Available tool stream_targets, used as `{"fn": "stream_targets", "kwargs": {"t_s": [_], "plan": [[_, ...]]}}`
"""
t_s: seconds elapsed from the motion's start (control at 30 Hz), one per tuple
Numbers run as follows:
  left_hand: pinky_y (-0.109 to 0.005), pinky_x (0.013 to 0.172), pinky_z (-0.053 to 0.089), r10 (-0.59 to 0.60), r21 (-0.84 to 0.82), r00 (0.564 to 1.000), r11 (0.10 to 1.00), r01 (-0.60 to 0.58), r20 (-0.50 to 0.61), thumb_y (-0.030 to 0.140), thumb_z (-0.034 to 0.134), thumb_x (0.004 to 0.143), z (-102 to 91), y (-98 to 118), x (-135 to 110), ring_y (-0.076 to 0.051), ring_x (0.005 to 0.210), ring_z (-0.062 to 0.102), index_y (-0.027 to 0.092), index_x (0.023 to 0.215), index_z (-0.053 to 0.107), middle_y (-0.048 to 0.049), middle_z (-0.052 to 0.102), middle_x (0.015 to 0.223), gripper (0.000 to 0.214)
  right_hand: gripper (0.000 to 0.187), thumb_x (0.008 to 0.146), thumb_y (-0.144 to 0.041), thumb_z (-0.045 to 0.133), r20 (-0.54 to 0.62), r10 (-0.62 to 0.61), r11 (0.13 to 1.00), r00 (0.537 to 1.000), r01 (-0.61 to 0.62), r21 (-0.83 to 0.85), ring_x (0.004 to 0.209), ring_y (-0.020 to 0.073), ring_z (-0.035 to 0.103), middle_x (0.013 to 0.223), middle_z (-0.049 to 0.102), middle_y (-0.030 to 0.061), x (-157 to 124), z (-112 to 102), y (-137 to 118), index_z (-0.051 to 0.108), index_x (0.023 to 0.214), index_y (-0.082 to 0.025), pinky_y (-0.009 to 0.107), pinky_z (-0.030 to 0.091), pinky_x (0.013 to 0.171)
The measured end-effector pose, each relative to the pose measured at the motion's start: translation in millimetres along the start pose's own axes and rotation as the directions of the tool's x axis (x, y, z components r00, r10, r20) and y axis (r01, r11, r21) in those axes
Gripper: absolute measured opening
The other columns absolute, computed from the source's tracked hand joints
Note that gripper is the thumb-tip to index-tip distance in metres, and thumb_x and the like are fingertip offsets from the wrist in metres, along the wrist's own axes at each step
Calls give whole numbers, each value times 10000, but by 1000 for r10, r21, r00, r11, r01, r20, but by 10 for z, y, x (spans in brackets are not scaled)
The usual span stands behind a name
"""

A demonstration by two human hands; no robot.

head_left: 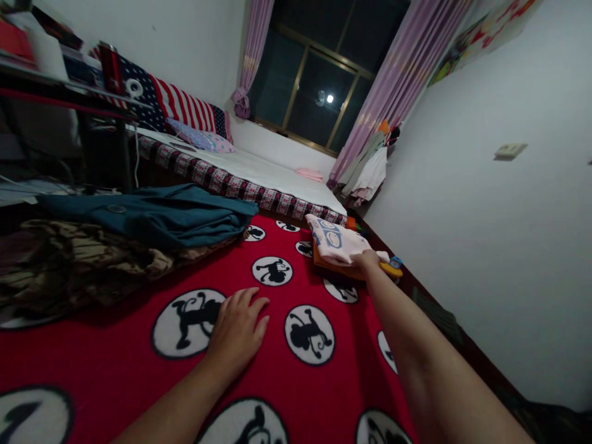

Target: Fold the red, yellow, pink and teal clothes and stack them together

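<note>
My left hand [240, 320] rests on the red blanket [134, 361], its fingers stretched out and holding nothing. White circles with black monkey figures pattern the blanket. My right arm reaches far forward, and my right hand [367, 258] grips the near edge of a pale pink folded garment [340, 239] with a blue print. Part of its fingers is hidden by the cloth. Beneath this garment lies an orange folded cloth [330, 266]. A small yellow and blue item [393, 266] is just right of my right hand.
At left, a teal garment [176, 213] lies over camouflage-patterned clothing [83, 259]. Behind stands a low bed [268, 163] with pillows and a folded pink cloth [309, 174]. A cluttered desk [60, 92] is on the left. The white wall [499, 216] bounds the right side.
</note>
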State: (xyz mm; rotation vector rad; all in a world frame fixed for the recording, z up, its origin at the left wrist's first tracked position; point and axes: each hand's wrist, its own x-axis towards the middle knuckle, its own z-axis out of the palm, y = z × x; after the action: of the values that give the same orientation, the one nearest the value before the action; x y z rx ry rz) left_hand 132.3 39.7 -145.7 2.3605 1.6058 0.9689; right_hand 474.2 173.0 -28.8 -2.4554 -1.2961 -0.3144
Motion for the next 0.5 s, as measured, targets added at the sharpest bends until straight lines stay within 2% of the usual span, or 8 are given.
{"fn": "stream_targets", "kwargs": {"t_s": [0.17, 0.27, 0.37, 0.43, 0.5], "plan": [[-479, 1035, 391, -5, -1, 1000, 1000, 6, 10, 237, 553, 865, -1, -9, 1, -275, 1197, 505, 233, 1116, 676, -87, 585, 1275, 280, 524, 822, -206, 480, -61, 17, 999, 998, -19, -41, 1004, 249, 645, 1115, 684, 185, -133, -50, 77, 555, 1312, -36, 276, 478, 845], [-484, 1033, 393, 0, -4, 1000, 1000, 0, 3, 235, 555, 861, 1, -8, 1, -279, 1199, 506, 237, 1108, 678, -84, 588, 1270, 275, 394, 789, -223, 559, 18, -39, 994, 999, 41, -98, 917, 263, 672, 960, 727, 148, -335, -48, 142, 689, 1143, -106, 305, 492, 792], [-480, 1031, 395, -1, -8, 1000, 1000, 1, -4, 235, 561, 855, 5, -6, 7, -276, 1196, 507, 239, 1097, 680, -82, 591, 1261, 270, 253, 734, -259, 669, 104, -102, 979, 989, 118, -165, 909, 307, 672, 919, 724, 175, -459, -141, 114, 749, 934, -127, 362, 485, 772], [-477, 1030, 395, -2, -7, 1000, 1000, 2, -3, 238, 561, 856, 8, -7, 12, -272, 1190, 509, 237, 1094, 679, -82, 593, 1256, 266, 287, 764, -319, 670, 100, -143, 968, 985, 160, -196, 1009, 332, 638, 1008, 699, 216, -465, -261, -4, 741, 948, -111, 390, 460, 829], [-479, 1029, 394, -2, -2, 1000, 1000, 2, 1, 240, 559, 858, 11, -12, 14, -273, 1189, 508, 236, 1095, 679, -83, 592, 1257, 265, 367, 854, -397, 573, 34, -232, 952, 972, 234, -197, 1080, 328, 598, 1072, 672, 228, -450, -353, -181, 721, 1025, -108, 403, 426, 889]]}}
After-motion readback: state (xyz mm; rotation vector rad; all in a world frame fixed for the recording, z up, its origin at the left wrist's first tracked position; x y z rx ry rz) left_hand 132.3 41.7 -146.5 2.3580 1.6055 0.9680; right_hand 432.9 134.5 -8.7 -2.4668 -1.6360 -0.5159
